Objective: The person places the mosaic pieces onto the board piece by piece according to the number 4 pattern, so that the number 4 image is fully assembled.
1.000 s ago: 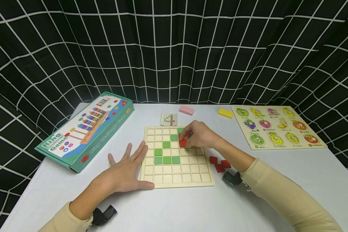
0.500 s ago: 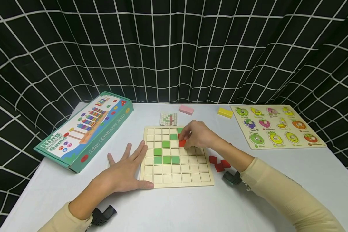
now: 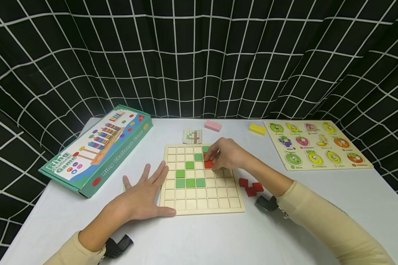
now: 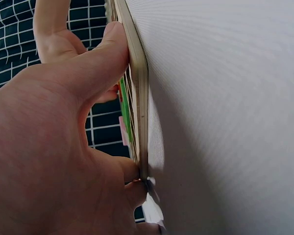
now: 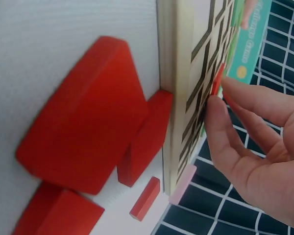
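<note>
A wooden grid board (image 3: 202, 204) lies flat on the white table, with several green tiles (image 3: 190, 182) set in its squares. My right hand (image 3: 215, 161) pinches a red tile (image 3: 208, 164) down on a square in the board's upper right part, next to a green tile. In the right wrist view the fingertips (image 5: 220, 115) hold that red tile (image 5: 218, 78) against the board (image 5: 179, 98). My left hand (image 3: 142, 191) lies flat on the table, its thumb against the board's left front corner (image 4: 139, 98). Three loose red tiles (image 3: 250, 187) lie right of the board.
A green Ring Challenge Game box (image 3: 97, 147) lies at the left. A fruit peg puzzle (image 3: 318, 145) lies at the right. Behind the board are a small pattern card (image 3: 192, 136), a pink block (image 3: 213, 126) and a yellow block (image 3: 257, 129). A black gridded curtain hangs behind the table.
</note>
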`<move>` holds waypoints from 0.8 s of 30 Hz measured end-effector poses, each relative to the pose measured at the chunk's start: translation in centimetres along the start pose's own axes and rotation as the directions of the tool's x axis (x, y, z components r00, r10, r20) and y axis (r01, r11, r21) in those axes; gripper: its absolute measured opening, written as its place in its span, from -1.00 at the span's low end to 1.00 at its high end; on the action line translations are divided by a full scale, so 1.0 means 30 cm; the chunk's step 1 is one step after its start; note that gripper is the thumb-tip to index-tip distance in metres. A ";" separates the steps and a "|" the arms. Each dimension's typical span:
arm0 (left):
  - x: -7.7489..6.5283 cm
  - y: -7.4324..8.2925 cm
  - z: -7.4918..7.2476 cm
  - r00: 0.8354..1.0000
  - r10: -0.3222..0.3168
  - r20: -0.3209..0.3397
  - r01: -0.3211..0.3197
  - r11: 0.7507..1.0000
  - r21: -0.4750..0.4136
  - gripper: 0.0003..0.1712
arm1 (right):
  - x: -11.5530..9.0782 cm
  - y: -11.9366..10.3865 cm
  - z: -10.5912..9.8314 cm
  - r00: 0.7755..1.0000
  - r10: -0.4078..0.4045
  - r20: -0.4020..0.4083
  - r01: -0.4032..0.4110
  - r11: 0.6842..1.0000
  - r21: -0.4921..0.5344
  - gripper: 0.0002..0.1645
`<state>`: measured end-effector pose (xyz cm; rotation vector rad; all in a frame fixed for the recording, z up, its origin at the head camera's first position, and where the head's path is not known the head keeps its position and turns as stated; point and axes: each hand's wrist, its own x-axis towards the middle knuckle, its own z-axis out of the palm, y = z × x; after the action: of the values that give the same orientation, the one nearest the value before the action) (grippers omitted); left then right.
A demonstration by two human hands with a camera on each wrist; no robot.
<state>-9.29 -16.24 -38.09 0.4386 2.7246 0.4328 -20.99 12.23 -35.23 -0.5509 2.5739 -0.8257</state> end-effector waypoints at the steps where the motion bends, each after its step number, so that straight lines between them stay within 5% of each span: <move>1: 0.000 0.000 0.000 1.000 -0.001 0.000 0.001 1.000 0.000 0.51 | -0.003 0.002 -0.004 1.000 -0.011 0.003 0.011 1.000 0.007 -0.68; 24: 0.000 -0.003 0.002 1.000 0.003 -0.007 -0.003 1.000 -0.005 0.51 | -0.081 0.131 -0.087 0.996 -0.089 -0.023 0.090 0.995 0.047 -0.76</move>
<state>-9.29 -16.30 -38.16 0.4407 2.7289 0.4432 -21.11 17.53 -35.12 -0.6499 2.5574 -0.9249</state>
